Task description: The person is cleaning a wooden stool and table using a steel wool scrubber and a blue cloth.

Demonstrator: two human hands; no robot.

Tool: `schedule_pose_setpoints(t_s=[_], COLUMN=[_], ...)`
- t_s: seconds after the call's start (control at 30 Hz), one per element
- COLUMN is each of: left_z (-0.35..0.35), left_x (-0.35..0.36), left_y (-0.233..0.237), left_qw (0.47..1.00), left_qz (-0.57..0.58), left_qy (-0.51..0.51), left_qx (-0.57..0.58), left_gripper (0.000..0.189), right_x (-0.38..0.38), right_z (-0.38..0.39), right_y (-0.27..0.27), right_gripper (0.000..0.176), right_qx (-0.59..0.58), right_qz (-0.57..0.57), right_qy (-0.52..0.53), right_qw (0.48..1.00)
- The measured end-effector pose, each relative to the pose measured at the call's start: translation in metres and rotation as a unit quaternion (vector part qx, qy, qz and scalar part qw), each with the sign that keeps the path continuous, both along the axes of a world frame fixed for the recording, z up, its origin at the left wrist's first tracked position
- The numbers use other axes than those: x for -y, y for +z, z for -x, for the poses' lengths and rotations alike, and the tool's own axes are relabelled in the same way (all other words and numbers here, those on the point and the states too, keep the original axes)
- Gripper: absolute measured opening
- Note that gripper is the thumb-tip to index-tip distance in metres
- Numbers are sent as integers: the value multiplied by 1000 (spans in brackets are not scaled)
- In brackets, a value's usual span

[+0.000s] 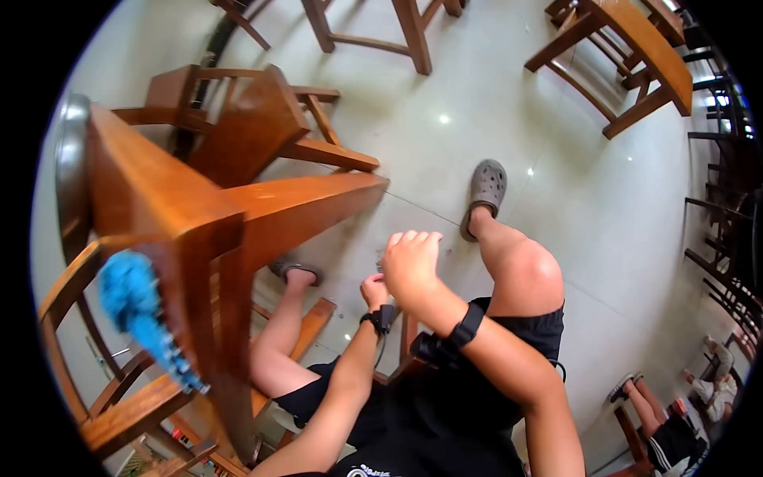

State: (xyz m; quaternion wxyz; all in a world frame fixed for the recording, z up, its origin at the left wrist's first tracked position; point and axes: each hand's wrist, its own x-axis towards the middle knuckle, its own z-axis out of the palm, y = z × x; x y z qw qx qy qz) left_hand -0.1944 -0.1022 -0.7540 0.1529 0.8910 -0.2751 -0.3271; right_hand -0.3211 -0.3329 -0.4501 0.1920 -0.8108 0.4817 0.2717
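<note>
In front of my lap, my right hand [412, 261] is closed, its fingers curled over. Just below it, my left hand [373, 292] is also closed, with thumb and fingers pinched. The two hands nearly touch. A small dark bit shows between them, too small to name. Black straps with small devices circle both wrists, the left strap [382, 319] and the right strap [466, 324]. To the left, a blue fuzzy bundle [131, 290] with a trailing end lies on the brown wooden table [151, 187], away from both hands.
A tilted wooden chair [246, 131] stands beyond the table. Another wooden table [636, 48] is at upper right, with dark chairs [723, 167] along the right side. Two seated people are at lower right. My grey clog [488, 187] rests on the pale tiled floor [604, 230].
</note>
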Motion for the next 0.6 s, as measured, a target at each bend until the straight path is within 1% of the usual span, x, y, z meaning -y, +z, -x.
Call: schedule_pose_setpoints(t_s=[0.03,0.1,0.13,0.17,0.2,0.23,0.27,0.3,0.33,0.37,0.43,0.47,0.5,0.57,0.6], left_z=[-6,18,18,24,22,27,28,24,14,5,-3,-9,-23,-33,-36], left_x=[2,43,44,45,42,42,36,33,28,16,2,-7,-30,-45,-49], left_y=[2,108,123,156,180,220,252,285,311,325,391,409,410,426,440], left_qw=[1000,988,980,956,974,971,970,970,961,942,939,930,919,893,892], left_qz=[15,101,133,196,152,200,202,190,211,271,291,329,367,437,437], left_qy=[-21,92,86,98,17,-12,-14,-15,-28,-34,-28,-42,-61,-37,-20], left_qx=[2,-79,-118,-195,-166,-129,-134,-148,-175,-197,-179,-157,-131,-100,-115], left_gripper=[24,18,12,12,10,8,13,16,16,14,12,11,12,13,13], right_x=[5,24,33,25,27,32,25,26,17,10,-14,-25,-52,-72,-76], right_z=[0,0,3,1,-4,-11,-16,-23,-37,-39,-48,-50,-56,-52,-45], right_y=[-4,-7,-8,-36,-42,-28,-41,-12,8,23,64,93,110,128,159], right_gripper=[53,44,41,41,40,40,45,57,62,67,74,76,78,89,86], right_qx=[12,60,74,96,73,53,61,86,93,87,155,203,257,340,348], right_qz=[17,-4,-54,-22,-72,-105,-103,-249,-309,-370,-378,-355,-328,-426,-480], right_qy=[-11,-34,3,3,-5,33,108,91,123,145,170,146,122,12,16], right_qw=[1000,998,996,995,995,993,987,960,938,914,897,901,901,838,805])
